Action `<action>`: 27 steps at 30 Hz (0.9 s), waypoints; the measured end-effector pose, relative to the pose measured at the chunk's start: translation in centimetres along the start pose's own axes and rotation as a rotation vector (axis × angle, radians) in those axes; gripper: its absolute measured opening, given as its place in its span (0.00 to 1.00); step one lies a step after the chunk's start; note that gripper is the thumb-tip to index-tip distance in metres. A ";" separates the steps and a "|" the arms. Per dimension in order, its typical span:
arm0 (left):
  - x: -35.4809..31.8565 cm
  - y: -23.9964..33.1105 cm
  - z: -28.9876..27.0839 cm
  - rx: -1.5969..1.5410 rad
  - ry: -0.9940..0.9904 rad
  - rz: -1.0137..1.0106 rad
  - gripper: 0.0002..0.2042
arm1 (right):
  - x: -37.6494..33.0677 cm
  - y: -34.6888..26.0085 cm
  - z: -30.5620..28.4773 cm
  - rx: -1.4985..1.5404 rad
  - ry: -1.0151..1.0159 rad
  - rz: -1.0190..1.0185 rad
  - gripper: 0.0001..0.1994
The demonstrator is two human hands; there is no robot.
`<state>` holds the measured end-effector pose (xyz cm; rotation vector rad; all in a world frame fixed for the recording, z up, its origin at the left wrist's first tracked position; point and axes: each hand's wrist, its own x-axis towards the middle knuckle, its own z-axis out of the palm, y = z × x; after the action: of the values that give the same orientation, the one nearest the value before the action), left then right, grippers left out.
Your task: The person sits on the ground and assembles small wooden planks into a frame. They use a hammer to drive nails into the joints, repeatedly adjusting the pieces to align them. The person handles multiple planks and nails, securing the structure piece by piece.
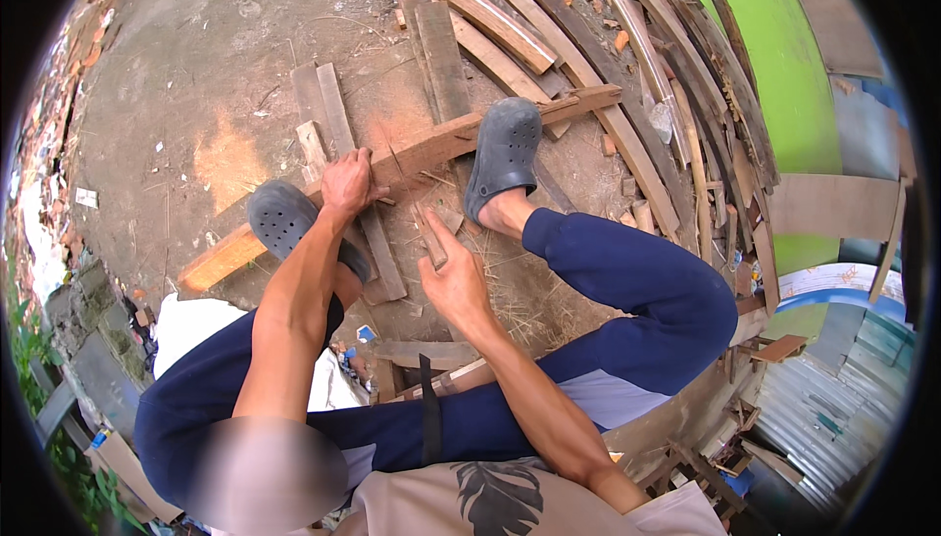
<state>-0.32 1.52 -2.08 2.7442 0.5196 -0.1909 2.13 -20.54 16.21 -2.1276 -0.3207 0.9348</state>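
A long wooden beam (421, 152) lies slanted over several planks on the ground, under my two dark clogs. My left hand (350, 183) is closed over the beam between the clogs, its fingers curled at the edge. A thin dark sliver, possibly a nail, shows beside those fingers; I cannot tell whether it is held. Nearer to me, my right hand (457, 283) grips a short piece of wood (429, 236), index finger stretched along it. That piece is just short of the beam and apart from my left hand. Orange sawdust (229, 162) lies beyond the beam.
Long timber strips (549, 31) are piled along the far right. A green panel (760, 56) and corrugated metal sheets (818, 409) stand at the right edge. Broken concrete (83, 311) and a white sack (196, 325) are at my left.
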 end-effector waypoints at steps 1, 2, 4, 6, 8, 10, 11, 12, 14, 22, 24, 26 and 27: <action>0.1 0.0 -0.1 0.021 -0.005 0.004 0.36 | -0.1 -0.1 0.1 0.003 0.011 -0.001 0.35; 0.1 0.1 -0.1 0.015 0.020 0.007 0.35 | -0.2 0.0 0.1 -0.004 -0.015 0.035 0.34; 0.3 0.1 -0.1 -0.012 0.018 -0.001 0.35 | -0.2 0.6 0.3 0.002 -0.037 0.036 0.33; 0.4 -0.1 -0.2 -0.039 0.007 -0.006 0.34 | 0.0 2.0 0.8 0.009 0.075 -0.152 0.32; 0.8 -0.4 -0.4 -0.060 0.008 0.017 0.34 | 0.0 3.8 1.3 0.085 0.129 -0.259 0.31; 1.3 -0.8 -0.7 -0.061 -0.030 0.009 0.34 | -0.2 5.5 1.8 0.177 0.085 -0.121 0.31; 1.5 -0.9 -0.8 -0.062 -0.050 0.003 0.34 | -0.4 6.2 1.9 0.187 0.094 -0.212 0.31; 1.8 -1.1 -1.0 -0.078 -0.118 -0.022 0.35 | -0.3 6.6 2.2 0.179 0.106 -0.217 0.31; 2.1 -1.1 -1.2 -0.074 -0.129 -0.012 0.35 | -0.1 6.8 2.2 0.176 0.122 -0.220 0.31; 1.1 -0.8 -0.2 -0.026 0.008 0.023 0.35 | 1.0 1.6 -0.3 0.089 0.111 -0.116 0.30; 0.9 -0.7 0.2 0.009 0.091 0.063 0.33 | 1.7 -0.6 -0.9 0.144 0.065 -0.017 0.31; 0.6 -0.7 0.6 0.019 0.120 0.068 0.33 | 2.6 -3.0 -1.2 0.116 0.018 0.054 0.31; 0.6 -0.7 0.8 0.022 0.133 0.070 0.33 | 3.2 -4.2 -1.3 0.061 -0.001 0.073 0.31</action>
<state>-0.11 2.05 -3.10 2.8052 0.4575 0.0037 5.57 -16.90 18.19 -2.0946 -0.2136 0.9758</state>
